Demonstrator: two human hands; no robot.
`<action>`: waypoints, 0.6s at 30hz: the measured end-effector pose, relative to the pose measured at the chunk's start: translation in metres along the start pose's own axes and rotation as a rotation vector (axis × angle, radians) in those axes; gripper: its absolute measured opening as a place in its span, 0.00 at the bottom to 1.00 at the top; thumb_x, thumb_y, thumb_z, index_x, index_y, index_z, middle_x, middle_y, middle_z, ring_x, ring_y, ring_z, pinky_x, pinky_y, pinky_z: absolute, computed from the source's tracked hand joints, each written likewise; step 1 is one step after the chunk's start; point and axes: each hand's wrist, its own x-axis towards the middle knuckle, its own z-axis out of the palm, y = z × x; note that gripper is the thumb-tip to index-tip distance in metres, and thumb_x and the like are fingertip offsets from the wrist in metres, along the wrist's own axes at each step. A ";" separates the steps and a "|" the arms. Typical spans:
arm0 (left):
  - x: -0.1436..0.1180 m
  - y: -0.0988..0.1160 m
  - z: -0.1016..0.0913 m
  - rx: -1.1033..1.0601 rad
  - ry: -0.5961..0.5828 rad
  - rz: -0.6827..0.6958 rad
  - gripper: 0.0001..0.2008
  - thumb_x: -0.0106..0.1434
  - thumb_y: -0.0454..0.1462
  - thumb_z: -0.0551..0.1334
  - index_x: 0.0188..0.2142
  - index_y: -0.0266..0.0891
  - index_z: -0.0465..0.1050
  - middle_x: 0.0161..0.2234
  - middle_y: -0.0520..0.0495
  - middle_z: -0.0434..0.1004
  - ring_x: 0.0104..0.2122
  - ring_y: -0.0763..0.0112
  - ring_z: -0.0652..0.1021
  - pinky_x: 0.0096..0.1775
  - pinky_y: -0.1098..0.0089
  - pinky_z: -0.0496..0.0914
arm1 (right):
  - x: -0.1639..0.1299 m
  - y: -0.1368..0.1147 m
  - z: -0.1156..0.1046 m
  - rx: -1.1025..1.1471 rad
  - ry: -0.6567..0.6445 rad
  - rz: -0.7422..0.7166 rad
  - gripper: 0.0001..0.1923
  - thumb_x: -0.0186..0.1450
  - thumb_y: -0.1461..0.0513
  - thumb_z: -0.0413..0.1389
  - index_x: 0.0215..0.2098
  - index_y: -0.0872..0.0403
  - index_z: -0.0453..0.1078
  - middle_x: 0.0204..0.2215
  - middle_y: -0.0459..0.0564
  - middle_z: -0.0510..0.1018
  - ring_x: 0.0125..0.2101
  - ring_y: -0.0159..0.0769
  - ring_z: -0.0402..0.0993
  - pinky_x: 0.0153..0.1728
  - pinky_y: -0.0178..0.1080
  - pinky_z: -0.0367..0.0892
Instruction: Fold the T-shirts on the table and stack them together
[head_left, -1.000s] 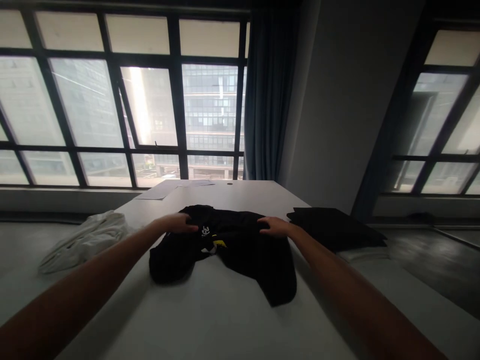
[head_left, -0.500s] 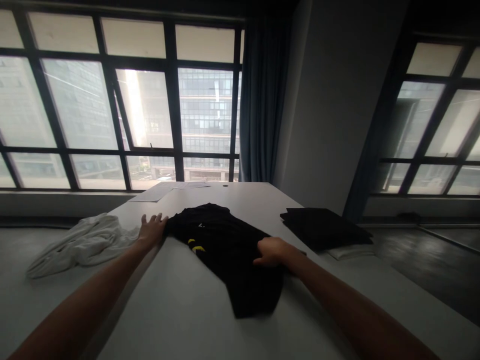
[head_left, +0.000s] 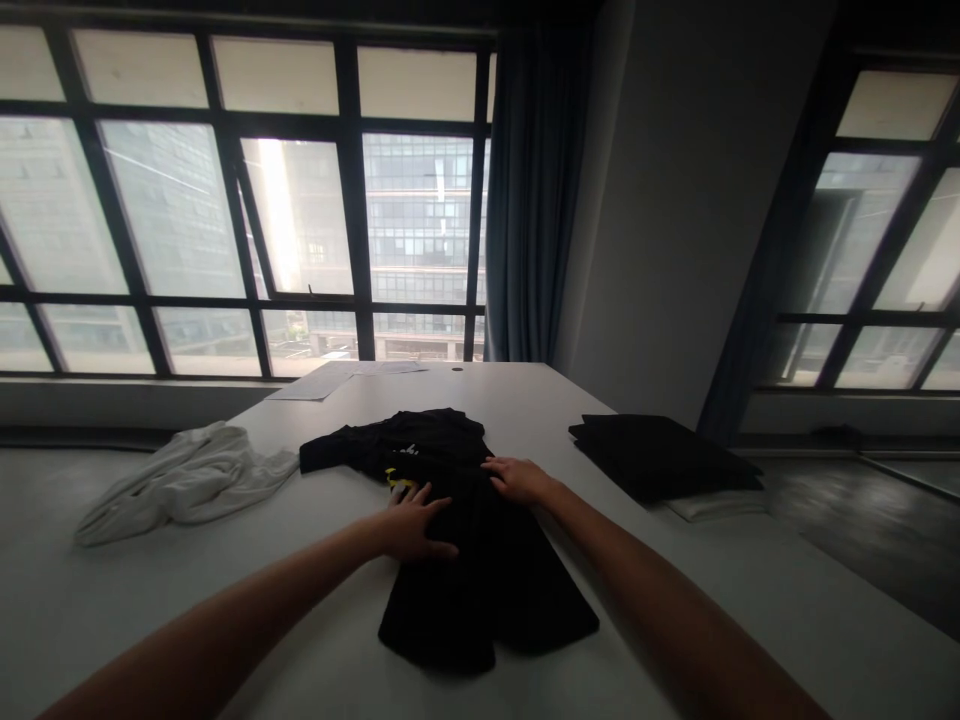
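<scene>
A black T-shirt [head_left: 480, 570] with a small yellow and white print lies on the white table [head_left: 315, 620], folded into a long strip that runs toward me. One sleeve sticks out to the left. My left hand [head_left: 414, 522] lies flat on the shirt's middle, fingers spread, just below the print. My right hand [head_left: 516, 478] presses flat on the shirt's right side, a little farther away. Neither hand grips the cloth.
A crumpled white garment [head_left: 180, 478] lies at the left. A stack of folded black clothes [head_left: 660, 452] rests on something white at the right. Sheets of paper [head_left: 315, 384] lie at the table's far end by the windows.
My left hand has come in from the shirt's left sleeve to its middle. My right hand shifted up and left. The shirt's right side is now folded over, making it narrower.
</scene>
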 end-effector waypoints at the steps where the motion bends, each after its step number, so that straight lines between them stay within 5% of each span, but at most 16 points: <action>1: 0.002 -0.010 -0.003 -0.009 0.005 0.046 0.49 0.55 0.65 0.60 0.69 0.47 0.51 0.71 0.33 0.40 0.68 0.35 0.49 0.63 0.38 0.46 | -0.001 0.000 0.001 -0.085 -0.003 0.065 0.24 0.71 0.55 0.47 0.63 0.49 0.65 0.64 0.53 0.65 0.62 0.46 0.63 0.61 0.51 0.59; 5: 0.005 -0.066 -0.022 0.038 0.058 0.071 0.32 0.65 0.54 0.58 0.65 0.50 0.62 0.71 0.42 0.47 0.68 0.48 0.53 0.65 0.42 0.44 | -0.008 -0.012 -0.007 -0.314 -0.082 0.292 0.23 0.72 0.53 0.44 0.56 0.53 0.72 0.53 0.61 0.77 0.54 0.53 0.73 0.54 0.58 0.63; 8: -0.002 -0.108 -0.034 0.214 0.169 -0.148 0.21 0.68 0.44 0.56 0.59 0.49 0.70 0.70 0.44 0.53 0.68 0.50 0.56 0.64 0.40 0.47 | -0.015 -0.034 -0.018 -0.389 -0.189 0.364 0.20 0.69 0.52 0.52 0.46 0.56 0.78 0.47 0.64 0.80 0.49 0.58 0.75 0.50 0.58 0.66; 11: -0.014 -0.137 -0.047 0.373 0.333 -0.368 0.22 0.65 0.34 0.56 0.57 0.48 0.73 0.68 0.43 0.57 0.66 0.48 0.58 0.63 0.39 0.48 | -0.021 -0.052 -0.032 -0.221 -0.331 0.228 0.22 0.65 0.47 0.55 0.40 0.56 0.80 0.39 0.59 0.83 0.42 0.52 0.79 0.41 0.46 0.71; 14: -0.023 -0.138 -0.060 0.404 0.437 -0.486 0.23 0.63 0.31 0.55 0.56 0.42 0.73 0.66 0.37 0.61 0.65 0.44 0.60 0.61 0.38 0.49 | -0.023 -0.047 -0.040 -0.008 -0.232 0.038 0.20 0.67 0.48 0.53 0.40 0.52 0.80 0.35 0.52 0.83 0.37 0.42 0.80 0.38 0.38 0.70; 18: -0.024 -0.101 -0.055 0.277 0.406 -0.418 0.21 0.66 0.38 0.53 0.56 0.40 0.73 0.55 0.36 0.75 0.54 0.49 0.74 0.55 0.50 0.64 | -0.017 -0.002 -0.026 -0.007 0.026 0.055 0.20 0.66 0.55 0.55 0.54 0.50 0.74 0.52 0.50 0.78 0.51 0.42 0.74 0.51 0.38 0.66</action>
